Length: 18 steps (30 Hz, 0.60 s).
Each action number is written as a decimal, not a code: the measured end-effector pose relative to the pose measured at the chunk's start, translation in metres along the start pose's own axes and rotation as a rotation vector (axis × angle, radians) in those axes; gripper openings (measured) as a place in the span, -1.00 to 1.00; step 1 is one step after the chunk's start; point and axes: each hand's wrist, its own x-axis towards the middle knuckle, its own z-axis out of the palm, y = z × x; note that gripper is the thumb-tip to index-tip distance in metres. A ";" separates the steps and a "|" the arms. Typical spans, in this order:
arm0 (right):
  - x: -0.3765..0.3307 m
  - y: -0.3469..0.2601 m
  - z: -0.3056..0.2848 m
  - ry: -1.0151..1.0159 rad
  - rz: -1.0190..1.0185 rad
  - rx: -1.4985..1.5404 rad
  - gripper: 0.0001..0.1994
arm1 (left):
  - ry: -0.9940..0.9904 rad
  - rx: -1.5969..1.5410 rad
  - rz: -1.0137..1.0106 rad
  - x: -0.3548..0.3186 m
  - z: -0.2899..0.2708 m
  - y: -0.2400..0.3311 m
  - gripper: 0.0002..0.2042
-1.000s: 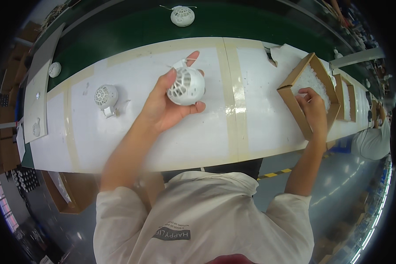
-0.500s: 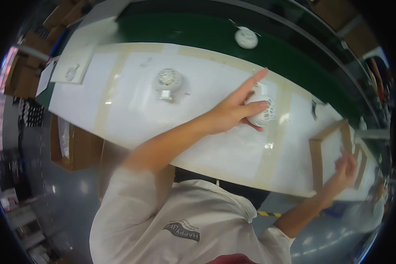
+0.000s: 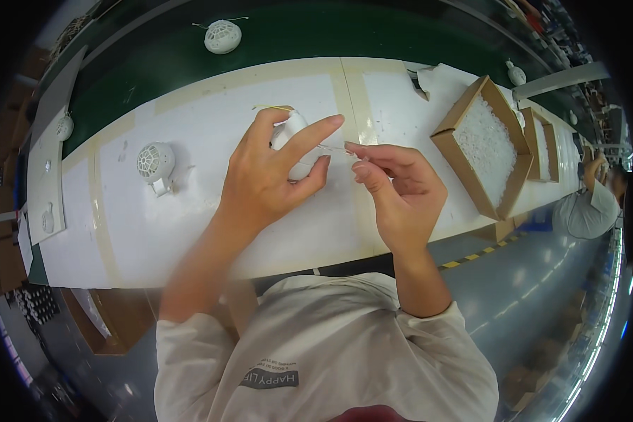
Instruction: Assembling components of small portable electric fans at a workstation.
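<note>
My left hand (image 3: 257, 176) is closed around a white round housing (image 3: 289, 131) above the white work surface. Fingers cover most of the housing, and a thin pale yellow wire sticks out at its top. Thin reddish wires run from its right side toward my right hand (image 3: 406, 200). The fingertips of my right hand pinch a small clear or whitish piece (image 3: 352, 156) at the wire ends; its exact kind is too small to make out. To the left, another white lattice-fronted round housing (image 3: 155, 162) with a small foot rests on the surface.
At the right stands a cardboard tray (image 3: 444, 144) full of small clear pieces, beside a smaller cardboard tray (image 3: 552, 133). Further housings (image 3: 223, 37) with wires sit on the green belt (image 3: 148, 67). A co-worker (image 3: 587, 207) is at the far right.
My right hand has come from the tray to beside my left hand, now pinching a small piece. The housing in my left hand is turned, its lattice no longer showing. My view has swung right.
</note>
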 end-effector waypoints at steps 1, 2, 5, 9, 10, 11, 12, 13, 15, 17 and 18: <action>0.000 -0.003 0.001 -0.001 0.076 0.077 -0.84 | 0.000 0.000 -0.002 -0.001 0.001 0.000 -0.40; 0.000 -0.006 0.002 -0.003 0.152 0.155 -0.83 | 0.007 0.009 -0.007 -0.001 0.002 0.000 -0.41; -0.001 -0.007 0.005 -0.005 0.217 0.225 -0.81 | 0.020 0.029 -0.021 -0.003 0.006 0.000 -0.42; 0.001 -0.007 0.006 -0.018 0.198 0.201 -0.82 | 0.055 0.093 0.032 -0.003 0.009 -0.002 -0.41; 0.003 -0.006 0.005 -0.029 0.208 0.189 -0.83 | 0.052 0.107 0.048 -0.003 0.009 -0.002 -0.41; 0.004 -0.006 0.004 -0.039 0.218 0.177 -0.84 | 0.048 0.120 0.064 -0.003 0.009 -0.002 -0.40; 0.005 -0.005 0.005 -0.038 0.218 0.179 -0.84 | 0.043 0.133 0.080 -0.003 0.009 -0.001 -0.39; 0.006 -0.003 0.004 -0.064 0.158 0.025 -0.85 | 0.042 0.133 0.082 -0.002 0.009 0.001 -0.39; 0.007 0.000 0.004 -0.115 0.038 -0.282 -0.88 | 0.069 0.084 0.079 0.002 0.008 0.007 -0.37; 0.005 0.006 0.008 -0.053 0.023 -0.229 -0.89 | 0.080 0.058 0.078 0.002 0.008 0.010 -0.36; 0.004 0.010 0.012 0.007 0.007 -0.177 -0.89 | 0.080 0.063 0.069 0.002 0.008 0.011 -0.36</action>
